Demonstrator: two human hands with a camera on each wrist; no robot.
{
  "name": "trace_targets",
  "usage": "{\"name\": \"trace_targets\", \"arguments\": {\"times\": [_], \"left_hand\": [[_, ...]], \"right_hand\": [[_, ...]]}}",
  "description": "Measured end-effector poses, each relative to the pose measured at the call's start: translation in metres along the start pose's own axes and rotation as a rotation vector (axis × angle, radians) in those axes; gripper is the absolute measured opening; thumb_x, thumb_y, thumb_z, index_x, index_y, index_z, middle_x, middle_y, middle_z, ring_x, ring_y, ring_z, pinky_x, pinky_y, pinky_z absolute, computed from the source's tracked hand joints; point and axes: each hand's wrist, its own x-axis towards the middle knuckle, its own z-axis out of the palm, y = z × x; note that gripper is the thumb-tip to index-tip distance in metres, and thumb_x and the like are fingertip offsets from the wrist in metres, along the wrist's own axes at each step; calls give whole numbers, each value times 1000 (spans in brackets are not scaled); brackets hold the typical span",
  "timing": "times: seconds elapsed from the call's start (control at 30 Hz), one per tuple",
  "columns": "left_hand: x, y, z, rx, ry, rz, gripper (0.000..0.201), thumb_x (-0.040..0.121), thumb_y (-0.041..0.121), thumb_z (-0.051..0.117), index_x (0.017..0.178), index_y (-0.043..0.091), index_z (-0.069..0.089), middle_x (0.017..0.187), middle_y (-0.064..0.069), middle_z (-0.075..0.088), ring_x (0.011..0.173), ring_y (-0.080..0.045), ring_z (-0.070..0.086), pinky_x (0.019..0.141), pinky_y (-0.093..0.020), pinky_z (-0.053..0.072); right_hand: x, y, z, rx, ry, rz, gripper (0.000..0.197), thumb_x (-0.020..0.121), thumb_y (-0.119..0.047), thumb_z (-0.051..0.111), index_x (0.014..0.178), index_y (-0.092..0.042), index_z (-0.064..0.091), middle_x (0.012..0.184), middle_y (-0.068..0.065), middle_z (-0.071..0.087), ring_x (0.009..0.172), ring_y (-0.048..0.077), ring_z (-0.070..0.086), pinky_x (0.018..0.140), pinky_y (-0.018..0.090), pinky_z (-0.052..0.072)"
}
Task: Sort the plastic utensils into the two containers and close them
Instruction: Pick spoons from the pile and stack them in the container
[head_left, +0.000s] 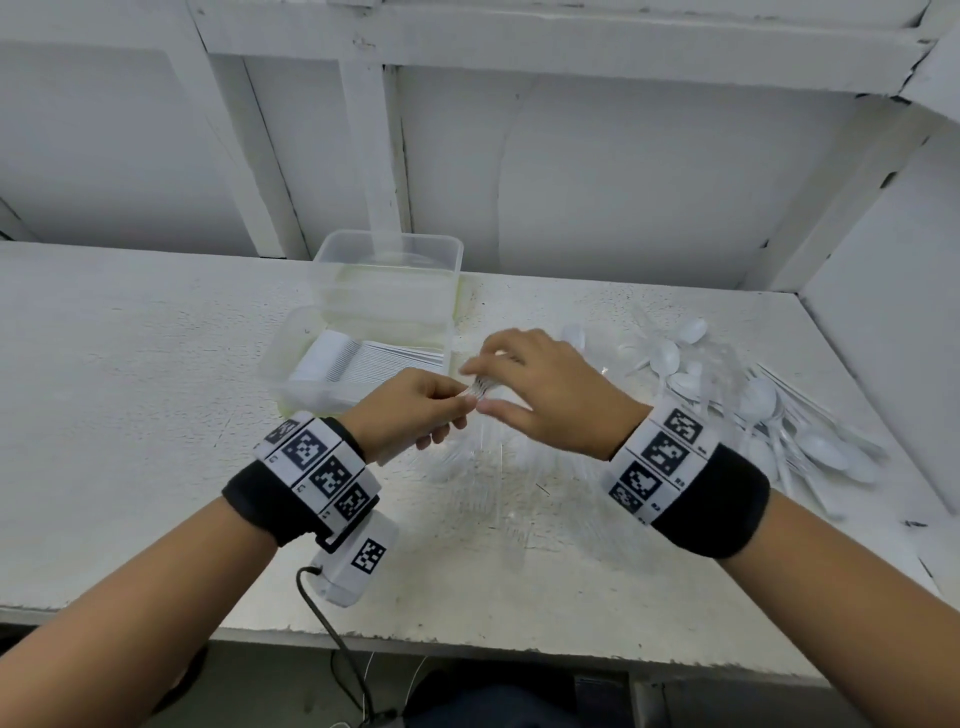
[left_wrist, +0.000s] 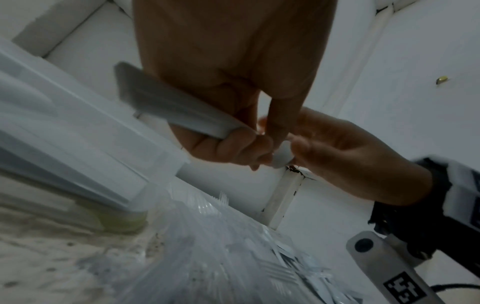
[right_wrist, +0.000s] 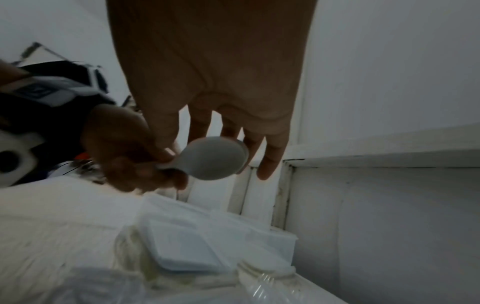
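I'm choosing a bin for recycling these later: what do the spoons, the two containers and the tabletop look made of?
Spoons: thin white plastic, smooth with a slight sheen. Containers: clear, slightly frosted plastic; the wall shows through them. Tabletop: apparently painted board, matte white with scuffed, speckled patches; what lies underneath can't be told.

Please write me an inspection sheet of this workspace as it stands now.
Surface: white bench, worn and speckled.
Job's things: near container open, holding stacked white utensils; far container behind it, open; loose white spoons at right; clear forks under the hands.
Clutter: nothing seen.
Grippers: left hand grips a stack of spoons; right hand touches its bowl end, fingers straight.
Cables: black cable from the left wrist unit.
Surroundings: white panelled wall.
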Motion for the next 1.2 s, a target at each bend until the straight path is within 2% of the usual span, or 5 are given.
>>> {"name": "trace_targets", "arguments": {"times": [0.17,0.5,0.7,0.87,1.2], "left_hand": [[-2,-9,-20,1,-47,-52,31,86,18,64,105,23,39,59,4,64,48,-9,48,45,-20,37],[-3,-19,-61,174,-90,-16,21,88,23,62,97,27,43,61,9,67,52,-1,54,55,-14,40],[15,-30,-119,444,390,47,25,94,29,50,113,14,55,98,1,60,93,-17,56,79,-26,40],[29,-64,-151,359,519,-261,42,96,26,47,133,8,43,128,-15,54,114,-31,52,92,-35,40],[30,-87,-158,9,426,-438,39,95,15,49,134,12,44,110,-10,59,97,-26,59,53,-36,57]], "right_hand": [[6,-3,16,-106,-6,-170,26,85,-27,61,109,-15,62,107,11,59,82,30,58,63,38,44],[45,-24,28,219,-112,-128,28,95,-14,50,120,-5,58,118,10,58,108,23,53,90,30,41],[76,-24,28,271,-52,33,30,94,-17,51,121,-6,57,119,9,58,108,22,54,92,28,40],[105,-29,30,264,-136,118,30,94,-18,51,122,-9,56,122,6,56,111,20,52,94,26,38],[142,-37,45,165,-452,111,28,90,-16,57,117,-8,60,123,5,59,113,20,53,87,23,38]]}}
